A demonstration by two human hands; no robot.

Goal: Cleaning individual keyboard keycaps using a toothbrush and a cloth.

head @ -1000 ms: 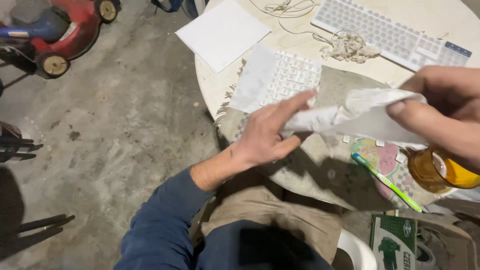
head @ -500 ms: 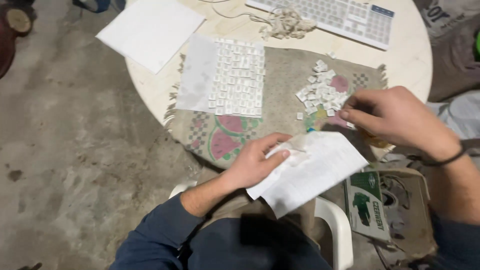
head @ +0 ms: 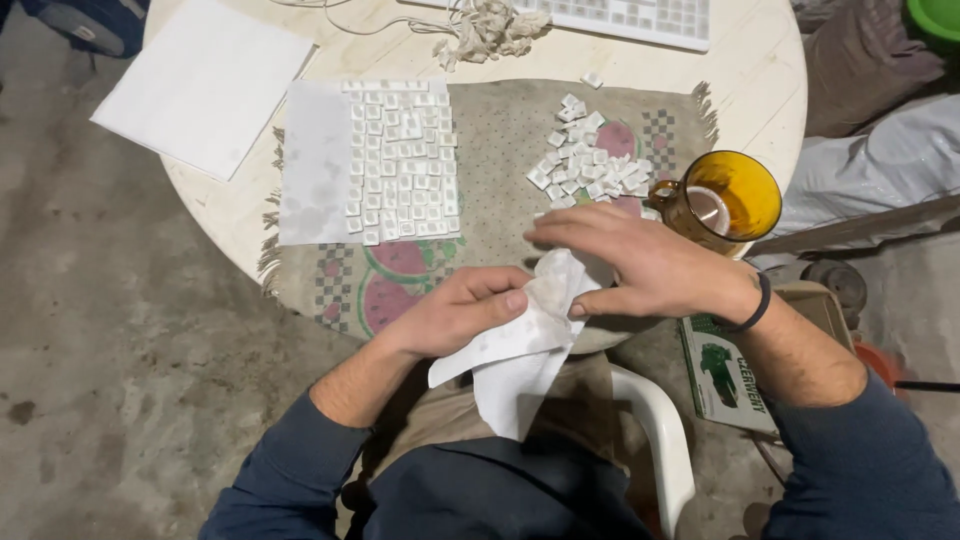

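Note:
Both hands hold a crumpled white cloth (head: 520, 355) over my lap, at the near edge of a round table. My left hand (head: 462, 310) pinches its left side with thumb on top. My right hand (head: 640, 265) curls over the upper part of the cloth. Just beyond my right hand lies a loose pile of small white keycaps (head: 585, 170) on a patterned mat (head: 500, 140). Further left on the mat, several rows of keycaps (head: 405, 160) are laid out on a white sheet (head: 315, 165).
An amber glass mug (head: 728, 200) stands right of my right hand. A white keyboard (head: 640, 15) and tangled string (head: 490, 30) lie at the far edge, a white sheet of paper (head: 200, 85) at the left. A white chair arm (head: 660, 440) and a green box (head: 725, 375) are by my right side.
The view has shifted and steadied over the table. My hands have come closer together and bunched the cloth, which was spread flatter before. My right hand moved from the keycap pile onto the cloth.

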